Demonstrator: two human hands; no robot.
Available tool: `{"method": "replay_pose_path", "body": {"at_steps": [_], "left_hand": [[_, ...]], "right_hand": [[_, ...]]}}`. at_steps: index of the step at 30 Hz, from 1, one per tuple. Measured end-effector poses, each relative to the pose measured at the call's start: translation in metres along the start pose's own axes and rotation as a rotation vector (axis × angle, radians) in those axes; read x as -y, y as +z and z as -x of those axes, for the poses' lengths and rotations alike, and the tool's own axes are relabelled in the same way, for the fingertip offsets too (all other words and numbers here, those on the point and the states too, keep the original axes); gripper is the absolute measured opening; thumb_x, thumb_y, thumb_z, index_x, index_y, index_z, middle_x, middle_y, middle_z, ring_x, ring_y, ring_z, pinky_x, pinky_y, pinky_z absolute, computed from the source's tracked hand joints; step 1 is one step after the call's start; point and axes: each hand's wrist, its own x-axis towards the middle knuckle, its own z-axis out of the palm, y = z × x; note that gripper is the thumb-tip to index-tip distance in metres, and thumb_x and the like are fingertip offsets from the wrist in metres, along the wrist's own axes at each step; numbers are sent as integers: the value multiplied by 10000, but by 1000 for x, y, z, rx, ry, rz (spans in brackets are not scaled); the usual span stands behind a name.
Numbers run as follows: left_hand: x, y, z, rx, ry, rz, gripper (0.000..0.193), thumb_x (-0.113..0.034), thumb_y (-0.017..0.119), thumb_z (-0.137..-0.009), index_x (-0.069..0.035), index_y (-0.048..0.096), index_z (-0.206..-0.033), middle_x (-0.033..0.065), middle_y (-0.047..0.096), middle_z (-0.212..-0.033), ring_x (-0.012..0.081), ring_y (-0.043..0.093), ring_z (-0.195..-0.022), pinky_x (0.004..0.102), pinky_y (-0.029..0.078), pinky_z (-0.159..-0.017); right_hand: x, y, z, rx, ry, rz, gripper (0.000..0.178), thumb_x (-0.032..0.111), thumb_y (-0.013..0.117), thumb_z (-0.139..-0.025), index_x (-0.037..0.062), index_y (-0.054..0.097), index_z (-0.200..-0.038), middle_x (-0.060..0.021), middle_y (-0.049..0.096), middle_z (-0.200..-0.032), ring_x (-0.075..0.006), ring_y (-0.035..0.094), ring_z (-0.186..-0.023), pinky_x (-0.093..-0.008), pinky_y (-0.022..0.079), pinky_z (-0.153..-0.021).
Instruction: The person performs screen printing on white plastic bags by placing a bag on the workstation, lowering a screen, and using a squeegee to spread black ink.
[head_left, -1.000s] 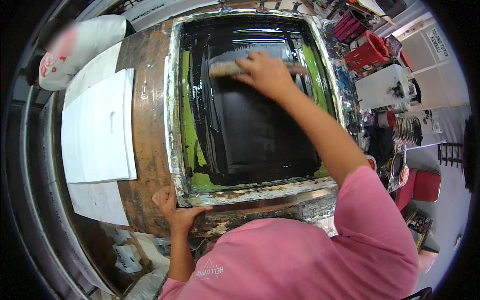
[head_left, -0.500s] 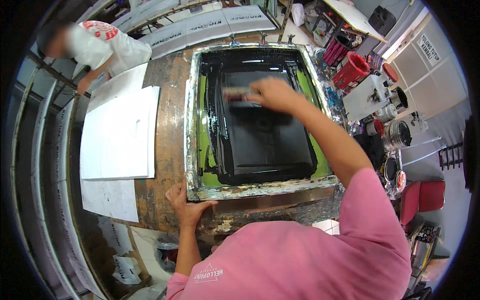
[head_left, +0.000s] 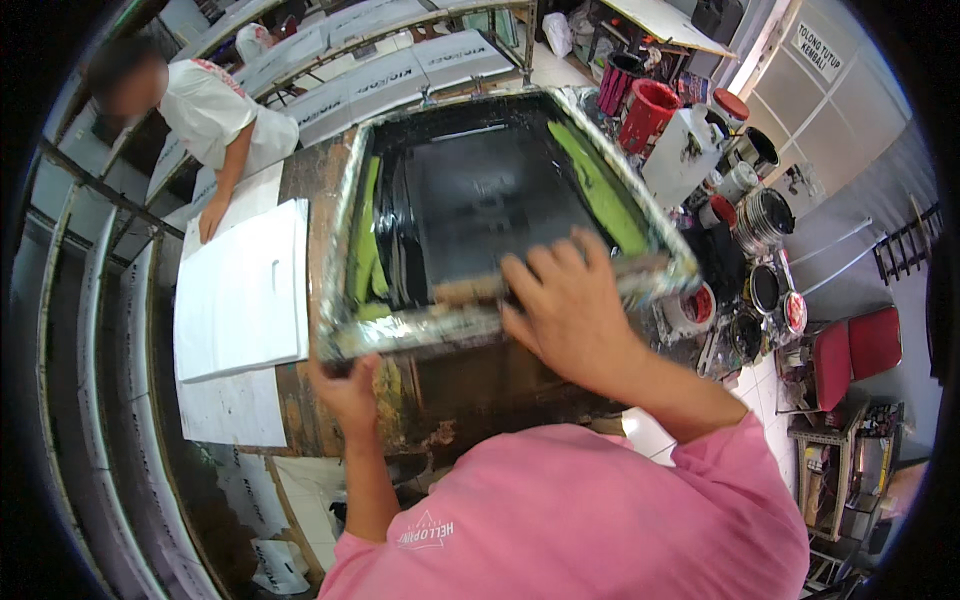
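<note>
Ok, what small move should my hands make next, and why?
Perhaps tilt the frame slightly higher, keeping the squeegee steady: its near edge looks raised off the table, your left hand grips the near-left corner, and your right hand holds the squeegee at that edge.

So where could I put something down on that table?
On the near end of the white sheet, below the paper stack; narrowly, the wood strip between stack and frame. Right of the frame, cans crowd it.
</note>
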Motion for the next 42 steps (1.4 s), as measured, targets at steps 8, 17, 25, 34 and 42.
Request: {"method": "replay_pose_path", "body": {"at_steps": [8,17,25,34,42], "left_hand": [[-10,22,-34,286,160,-652,1042,-612,698,-992,-114,176,-1744,260,399,-1600,412,378,-1488,584,307,-1203],[70,42,35,571,-113,-1378,1112,-879,396,-964,-122,173,-1747,280,76,-1793,484,12,-1659,814,-48,-1203],[57,50,27,581,-91,-1327,1228,-917,443,-911,-3,245,-1707,238,147,-1796,443,48,-1668,807,-71,-1205],[56,44,30,514,-128,-1317,1137,-930,429,-907,-141,315,-1717,336,131,-1764,500,0,-1655,822,-96,-1181],[67,46,33,460,21,-1225,1233,-924,428,-912,51,334,-1661,234,252,-1770,411,91,-1671,794,-73,-1217]], "right_hand": [[-32,-47,-108,-322,-73,45,281,363,667,-947,83,685,-965,-95,657,-847,-311,653,-843,-496,434,-870],[-37,-92,-150,-199,-30,-33,456,394,553,-1017,-1,700,-842,-168,717,-766,-323,688,-734,-469,468,-909],[-29,-93,-164,-334,-31,-10,411,352,602,-961,8,658,-744,-143,663,-685,-307,638,-658,-448,482,-832],[-42,-86,-160,-317,-82,29,388,363,603,-972,0,684,-860,-158,668,-741,-344,626,-711,-466,468,-836],[-46,-76,-155,-275,-55,43,386,344,581,-1001,14,735,-1130,-246,735,-1070,-419,674,-998,-458,461,-982]]}}
